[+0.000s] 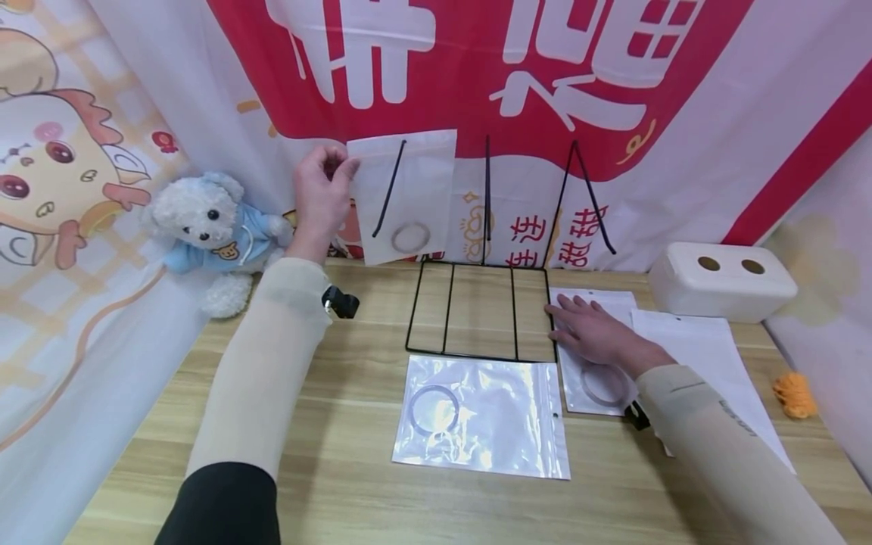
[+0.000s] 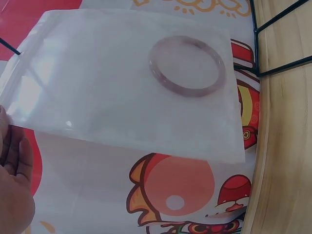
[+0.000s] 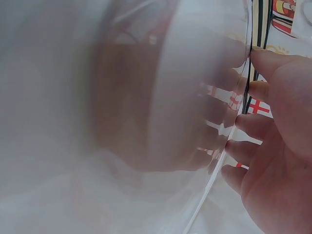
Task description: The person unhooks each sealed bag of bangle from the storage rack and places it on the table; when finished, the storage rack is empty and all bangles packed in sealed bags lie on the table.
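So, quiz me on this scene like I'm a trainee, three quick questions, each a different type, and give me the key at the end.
1. Multiple choice: What shows inside the raised bag at the left hand?
A) a pen
B) a ring
C) a key

2. True or false: The bag just in front of the black rack stands upright.

3. Short answer: Which hand is nearer the orange bundle?

Key:
1. B
2. False: the front bag lies flat before the black rack.
3. The right hand.
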### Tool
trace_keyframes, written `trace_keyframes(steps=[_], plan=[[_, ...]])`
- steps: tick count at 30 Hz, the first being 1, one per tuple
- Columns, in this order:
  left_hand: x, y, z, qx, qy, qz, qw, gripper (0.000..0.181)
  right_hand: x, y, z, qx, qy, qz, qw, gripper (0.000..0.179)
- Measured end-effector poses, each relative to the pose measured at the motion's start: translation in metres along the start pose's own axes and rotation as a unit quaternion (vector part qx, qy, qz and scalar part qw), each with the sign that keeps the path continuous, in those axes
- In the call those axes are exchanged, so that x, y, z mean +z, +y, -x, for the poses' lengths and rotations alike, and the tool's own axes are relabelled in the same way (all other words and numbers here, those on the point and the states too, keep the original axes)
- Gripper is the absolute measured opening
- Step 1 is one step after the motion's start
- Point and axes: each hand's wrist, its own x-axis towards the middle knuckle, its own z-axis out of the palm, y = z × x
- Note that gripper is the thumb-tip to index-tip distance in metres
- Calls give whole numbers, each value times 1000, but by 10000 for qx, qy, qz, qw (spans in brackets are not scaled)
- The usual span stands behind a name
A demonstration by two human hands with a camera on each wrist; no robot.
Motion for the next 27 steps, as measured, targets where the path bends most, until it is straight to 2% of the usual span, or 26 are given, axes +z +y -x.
trace_keyframes(steps=[7, 13, 27], plan=[[2, -3, 9, 170, 355, -172, 9991, 39, 1, 3, 1, -130, 62, 59, 9999, 64], [5, -4, 13, 445, 655, -328, 9963, 40, 1, 4, 0, -158, 89, 67, 9998, 64], [8, 0, 14, 432, 868, -548, 9938, 38, 1, 4, 2, -163, 75, 27, 9998, 64]])
